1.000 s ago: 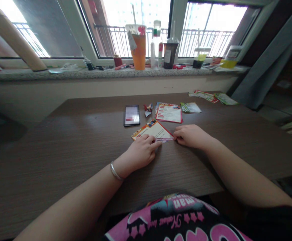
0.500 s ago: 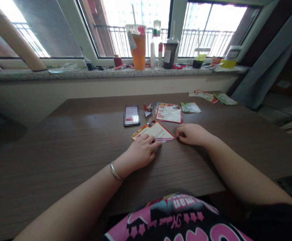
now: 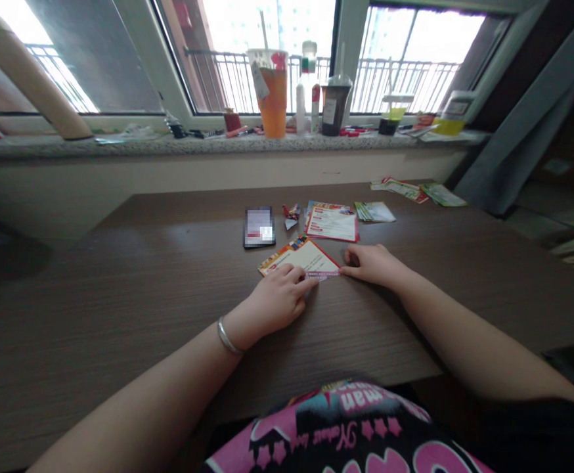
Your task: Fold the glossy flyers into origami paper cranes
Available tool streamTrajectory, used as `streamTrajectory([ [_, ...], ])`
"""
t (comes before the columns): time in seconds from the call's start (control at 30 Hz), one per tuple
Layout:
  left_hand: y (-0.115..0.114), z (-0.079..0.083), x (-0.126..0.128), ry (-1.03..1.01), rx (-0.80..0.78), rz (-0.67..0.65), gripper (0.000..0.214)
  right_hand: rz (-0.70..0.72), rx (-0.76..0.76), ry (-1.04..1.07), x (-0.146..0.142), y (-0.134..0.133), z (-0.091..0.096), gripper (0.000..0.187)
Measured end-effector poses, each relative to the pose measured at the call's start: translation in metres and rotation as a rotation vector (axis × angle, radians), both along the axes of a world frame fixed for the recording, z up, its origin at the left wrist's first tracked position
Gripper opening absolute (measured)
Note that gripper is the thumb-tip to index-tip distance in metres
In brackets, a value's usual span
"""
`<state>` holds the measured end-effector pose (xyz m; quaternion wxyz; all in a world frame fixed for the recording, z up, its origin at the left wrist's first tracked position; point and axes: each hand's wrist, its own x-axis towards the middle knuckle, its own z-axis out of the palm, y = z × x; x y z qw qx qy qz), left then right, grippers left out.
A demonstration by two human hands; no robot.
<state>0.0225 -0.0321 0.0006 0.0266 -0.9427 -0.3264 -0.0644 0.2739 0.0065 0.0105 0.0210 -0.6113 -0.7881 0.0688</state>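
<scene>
A folded sheet of printed paper (image 3: 319,257), cream with a red edge and a patterned orange border, lies on the table with a purple strip along its near side. My left hand (image 3: 283,292) rests over its near-left part, fingers laid out on the paper and pressing it down; a silver bangle circles that wrist. At the paper's right corner is my right hand (image 3: 368,264), fingers curled and thumb and fingertips closed at the corner. Just beyond, a stack of similar printed sheets (image 3: 332,222) lies flat.
A phone (image 3: 259,227) lies left of a small red folded paper piece (image 3: 291,215). Green-edged papers (image 3: 375,211) and more leaflets (image 3: 405,189) lie at the far right of the table (image 3: 134,282). Drink cups (image 3: 273,98) and bottles stand on the windowsill (image 3: 208,146).
My right hand has shifted slightly left, its thumb now reaching onto the right corner of the folded paper, which looks tucked in a little. My left hand has stayed put.
</scene>
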Motion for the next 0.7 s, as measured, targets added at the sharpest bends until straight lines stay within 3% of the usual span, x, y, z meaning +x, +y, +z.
streamTrajectory([
  [0.23, 0.001, -0.001, 0.001, -0.004, -0.004, 0.006, 0.039, -0.067, -0.001, -0.077, 0.006, -0.001, 0.007, 0.026],
  [0.43, 0.001, -0.001, 0.001, -0.01, -0.008, 0.003, 0.039, -0.041, -0.103, 0.117, 0.018, 0.007, 0.0, 0.02],
  [0.57, 0.001, 0.0, 0.001, -0.014, -0.002, -0.003, 0.039, 0.128, 0.001, 0.286, 0.008, 0.003, -0.005, 0.01],
  [0.7, 0.002, -0.001, -0.001, -0.015, 0.012, -0.01, 0.04, 0.505, 0.102, 0.369, -0.012, -0.007, -0.008, 0.013],
])
